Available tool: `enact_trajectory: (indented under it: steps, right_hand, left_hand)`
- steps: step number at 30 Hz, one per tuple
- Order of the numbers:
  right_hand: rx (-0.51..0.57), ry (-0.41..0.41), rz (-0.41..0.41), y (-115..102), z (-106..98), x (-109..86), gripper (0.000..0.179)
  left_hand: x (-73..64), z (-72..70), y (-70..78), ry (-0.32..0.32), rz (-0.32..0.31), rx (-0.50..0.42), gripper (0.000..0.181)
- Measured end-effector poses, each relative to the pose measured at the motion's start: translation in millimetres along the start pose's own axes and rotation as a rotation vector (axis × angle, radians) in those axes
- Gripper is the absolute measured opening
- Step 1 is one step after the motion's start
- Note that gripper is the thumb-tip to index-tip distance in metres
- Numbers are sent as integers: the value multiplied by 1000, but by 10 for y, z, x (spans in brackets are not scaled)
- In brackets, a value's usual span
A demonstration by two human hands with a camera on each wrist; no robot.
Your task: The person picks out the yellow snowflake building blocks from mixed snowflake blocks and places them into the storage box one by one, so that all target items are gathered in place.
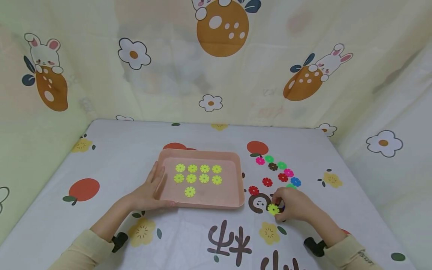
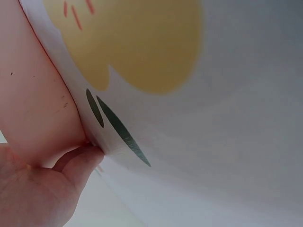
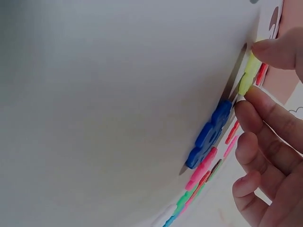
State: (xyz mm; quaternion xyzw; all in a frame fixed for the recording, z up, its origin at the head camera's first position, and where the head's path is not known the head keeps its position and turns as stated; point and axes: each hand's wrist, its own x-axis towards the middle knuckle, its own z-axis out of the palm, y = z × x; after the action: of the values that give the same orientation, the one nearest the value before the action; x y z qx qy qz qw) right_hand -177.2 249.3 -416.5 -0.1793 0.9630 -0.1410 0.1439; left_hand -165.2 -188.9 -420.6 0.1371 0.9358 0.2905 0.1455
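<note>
Between thumb and fingers my right hand [image 1: 294,204] pinches a yellow flower-shaped disc [image 1: 273,209], low over the tablecloth. In the right wrist view that disc [image 3: 247,75] stands edge-on, near a dark blue disc [image 3: 209,135]. Left of centre, my left hand [image 1: 148,193] rests against the left side of a pink tray [image 1: 216,198], thumb along its front rim and fingers straight. Several yellow discs [image 1: 191,178] lie in the tray, in two rows with a single one in front.
Right of the tray lie loose discs: red [image 1: 267,182], pink [image 1: 288,173], green [image 1: 281,165], brown [image 1: 273,166] and blue [image 1: 295,182]. Part of a green one is hidden behind my right hand. A patterned curtain [image 1: 168,82] hangs behind the table.
</note>
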Motion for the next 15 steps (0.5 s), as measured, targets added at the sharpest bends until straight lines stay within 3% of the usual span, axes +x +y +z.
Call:
enact_trajectory:
  steps: [15]
  right_hand:
    - [13,31,-50,-6,-3,-1,31]
  left_hand:
    - [5,5,-24,2,4,-1,119]
